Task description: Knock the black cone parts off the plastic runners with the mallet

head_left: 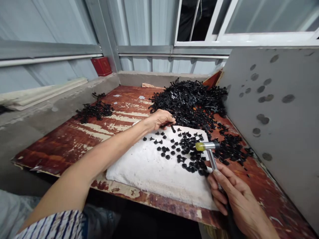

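**Right hand** (pixel 236 199): low at the near right corner, knuckles up, fingers clenched round the lower shaft of the hammer.

**Hammer** (pixel 210 152): small, with a bright metal shaft and head. The long axis of the shaft runs from the fist up and away, leaning slightly left. The head lies crosswise, its yellow face (pixel 199 146) pointing left across the pad. The head sits over the right-hand cluster of caps; I cannot tell whether it touches them.

**Left hand** (pixel 159 119): bare arm stretched from the near left straight out over the pad, palm down, fingers curled. The fingertips pinch a black piece.

**Black piece** (pixel 169 125): slim, held at the far edge of the pad, just beside the large heap. Its free end points right and down toward the pad. Its shape is too small to make out further.

**White pad** (pixel 144 169): a cushion-like slab lying flat on the board, near the front edge.

**Caps** (pixel 184 151): small round black parts, scattered singly at mid-pad and thick toward its right side.

**Large heap** (pixel 189 99): tangled black parts, beyond the pad and against the grey panel.

**Small heap** (pixel 94 111): the same stuff, far left, well apart.

**Board** (pixel 82 132): worn red-brown, with flaking paint.

**Grey panel** (pixel 281 116): upright on the right, with dark round marks.

**Red box** (pixel 101 65): on the far ledge.
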The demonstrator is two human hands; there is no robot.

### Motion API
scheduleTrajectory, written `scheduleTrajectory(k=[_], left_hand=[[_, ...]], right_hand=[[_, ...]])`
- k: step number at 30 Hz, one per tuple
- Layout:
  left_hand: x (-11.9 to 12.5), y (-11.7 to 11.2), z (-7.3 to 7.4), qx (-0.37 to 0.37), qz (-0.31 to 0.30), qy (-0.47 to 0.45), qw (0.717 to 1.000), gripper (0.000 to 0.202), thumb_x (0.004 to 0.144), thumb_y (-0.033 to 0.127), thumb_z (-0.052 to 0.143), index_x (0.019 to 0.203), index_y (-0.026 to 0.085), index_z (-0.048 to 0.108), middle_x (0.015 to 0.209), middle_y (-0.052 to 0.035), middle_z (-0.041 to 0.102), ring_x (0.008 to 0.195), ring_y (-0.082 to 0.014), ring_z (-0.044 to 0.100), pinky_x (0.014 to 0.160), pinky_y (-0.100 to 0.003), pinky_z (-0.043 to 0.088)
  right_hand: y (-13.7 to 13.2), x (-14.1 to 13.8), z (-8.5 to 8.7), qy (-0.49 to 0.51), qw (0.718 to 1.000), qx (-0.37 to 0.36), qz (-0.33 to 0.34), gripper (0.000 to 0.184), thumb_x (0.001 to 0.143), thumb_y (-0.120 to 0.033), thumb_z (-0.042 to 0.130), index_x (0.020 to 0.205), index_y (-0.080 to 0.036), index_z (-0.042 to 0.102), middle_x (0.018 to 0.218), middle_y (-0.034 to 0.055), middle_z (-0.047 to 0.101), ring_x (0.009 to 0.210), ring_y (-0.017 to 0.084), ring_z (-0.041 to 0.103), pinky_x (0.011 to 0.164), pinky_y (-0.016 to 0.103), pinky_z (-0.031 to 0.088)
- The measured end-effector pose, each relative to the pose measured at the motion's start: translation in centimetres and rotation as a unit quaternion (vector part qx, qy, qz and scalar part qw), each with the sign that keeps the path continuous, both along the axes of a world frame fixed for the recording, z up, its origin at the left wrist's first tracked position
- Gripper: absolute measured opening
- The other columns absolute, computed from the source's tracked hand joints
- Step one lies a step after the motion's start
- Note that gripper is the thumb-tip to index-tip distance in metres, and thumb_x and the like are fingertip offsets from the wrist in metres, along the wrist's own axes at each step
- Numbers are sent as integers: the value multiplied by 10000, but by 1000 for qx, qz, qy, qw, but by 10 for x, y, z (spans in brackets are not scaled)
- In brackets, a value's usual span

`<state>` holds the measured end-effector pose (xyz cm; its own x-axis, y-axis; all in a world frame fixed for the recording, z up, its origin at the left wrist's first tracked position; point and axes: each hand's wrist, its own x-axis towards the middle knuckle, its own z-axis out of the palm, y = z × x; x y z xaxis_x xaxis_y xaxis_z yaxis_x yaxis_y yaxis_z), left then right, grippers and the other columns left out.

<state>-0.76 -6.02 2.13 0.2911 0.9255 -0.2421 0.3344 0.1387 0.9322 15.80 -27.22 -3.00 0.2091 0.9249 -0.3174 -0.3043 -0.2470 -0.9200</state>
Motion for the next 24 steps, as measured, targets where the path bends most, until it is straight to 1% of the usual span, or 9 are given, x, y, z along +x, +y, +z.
scheduleTrajectory(k=[3,5,9,13,15,17,20,22,24], left_hand=[[-1,-41,5,-94,-32,-131,986,199,753,27,601,684,170,481,660,0,630,457,-84,525,387,-192,383],[1,-69,5,-131,-44,-175,975,213,787,12,574,681,165,469,652,-2,617,460,-83,530,380,-193,405],[6,-113,-1,-178,-43,-225,957,191,824,9,557,705,138,481,685,-14,599,532,-85,561,427,-206,466],[-7,-135,-13,-207,-46,-224,951,188,849,61,555,720,147,449,716,-17,590,612,-95,588,545,-243,512],[-24,-139,-17,-160,-50,-178,970,162,851,170,599,756,150,470,756,-18,583,667,-109,591,590,-261,513],[-43,-139,-17,-38,-36,-99,994,215,818,308,655,836,155,505,790,-10,565,697,-118,573,599,-263,497],[-67,-137,-12,131,7,-18,991,316,796,417,643,946,178,501,814,2,539,712,-133,548,600,-275,479],[-76,-139,-10,167,28,-8,986,325,798,433,619,965,182,497,841,-7,542,748,-146,551,631,-291,482],[-80,-144,-11,136,47,-14,989,314,799,443,602,942,180,508,876,-24,560,781,-156,561,661,-306,484]], right_hand=[[-1,-1,1,0,1000,17,-12,528,572,-535,822,846,-204,515,584,-73,508,353,13,294,265,133,285],[-2,-5,1,-10,999,34,-15,499,611,-538,799,806,-212,476,644,-61,561,362,14,324,275,137,307],[-3,-20,3,-21,998,58,20,453,687,-544,743,823,-229,447,698,-61,587,393,36,388,283,143,321],[-3,-28,4,-22,995,90,33,404,703,-469,750,813,-223,449,650,-80,565,369,27,358,277,137,310],[-5,-28,4,-41,994,96,35,382,715,-457,744,808,-219,460,636,-83,549,356,23,352,276,138,310],[-7,-28,5,-66,992,90,51,369,726,-467,734,806,-216,476,587,-96,491,347,25,353,277,141,313],[-11,-31,8,-77,991,80,75,365,731,-485,727,808,-215,494,562,-101,447,350,29,359,285,145,331],[-11,-35,8,-68,991,83,77,365,729,-486,731,795,-215,495,562,-96,455,356,30,359,287,144,334],[-10,-38,8,-53,992,88,70,361,728,-476,736,779,-217,490,551,-95,454,357,32,354,285,141,331]])
